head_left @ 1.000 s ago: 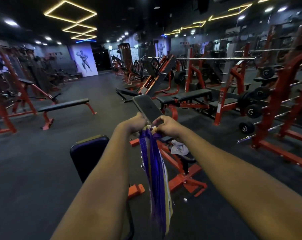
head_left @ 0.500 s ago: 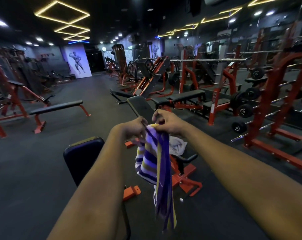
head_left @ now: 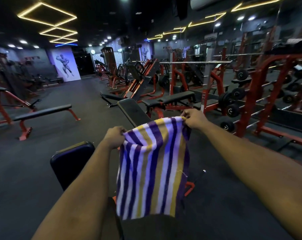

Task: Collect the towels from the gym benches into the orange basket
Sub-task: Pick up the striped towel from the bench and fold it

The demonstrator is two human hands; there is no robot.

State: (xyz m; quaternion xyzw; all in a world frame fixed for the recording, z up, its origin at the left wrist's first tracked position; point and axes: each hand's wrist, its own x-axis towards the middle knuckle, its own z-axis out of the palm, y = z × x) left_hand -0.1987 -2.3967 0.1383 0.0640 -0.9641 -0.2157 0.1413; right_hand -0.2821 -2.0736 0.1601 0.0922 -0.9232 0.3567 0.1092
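Note:
A purple, white and yellow striped towel (head_left: 153, 170) hangs spread out flat in front of me. My left hand (head_left: 113, 136) pinches its top left corner and my right hand (head_left: 193, 119) pinches its top right corner. Behind the towel stands an incline bench (head_left: 132, 110) with a black pad and red frame. The towel hides the bench's seat. No orange basket is in view.
A dark padded seat back (head_left: 72, 160) stands close at lower left. A flat bench (head_left: 42, 112) sits on the left, another bench (head_left: 174, 97) behind. Red racks with barbells and weight plates (head_left: 232, 110) line the right side. Dark rubber floor stretches ahead on the left.
My hands have moved apart and the bunched towel has opened into a flat sheet. It now covers the white cloth seen earlier on the bench seat.

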